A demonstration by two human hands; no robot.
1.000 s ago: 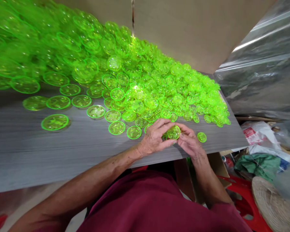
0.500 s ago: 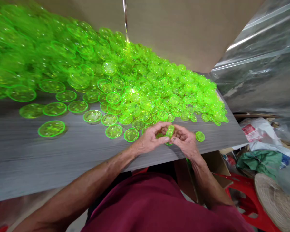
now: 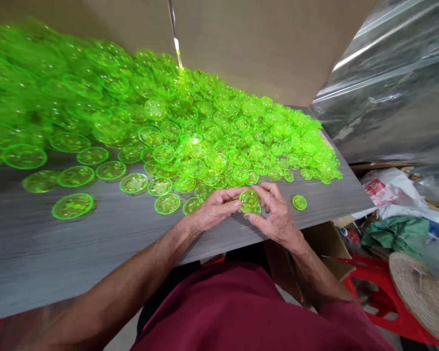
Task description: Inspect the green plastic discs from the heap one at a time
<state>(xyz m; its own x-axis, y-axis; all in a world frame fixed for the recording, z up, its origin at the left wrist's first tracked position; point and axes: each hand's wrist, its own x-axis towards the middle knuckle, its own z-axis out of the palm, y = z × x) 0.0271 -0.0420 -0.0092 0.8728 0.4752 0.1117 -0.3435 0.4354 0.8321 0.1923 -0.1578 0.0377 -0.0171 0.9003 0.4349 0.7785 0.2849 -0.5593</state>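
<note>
So that its face showed, perhaps, our left hand (image 3: 212, 209) edge-pinched a green disc (image 3: 249, 200), our right hand (image 3: 277, 214) spread loosely alongside.

- Cannot read the pale marks on the red patch (image 3: 376, 189) of the white bag (image 3: 402, 187): too blurred.
- Cannot make out the marks on the green discs (image 3: 134, 184).

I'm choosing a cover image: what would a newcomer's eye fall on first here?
First, the glowing heap of green discs spread across the gray table. Next, one green disc between the left hand and right hand, near the table's front edge. Then the red stool at lower right.
</note>
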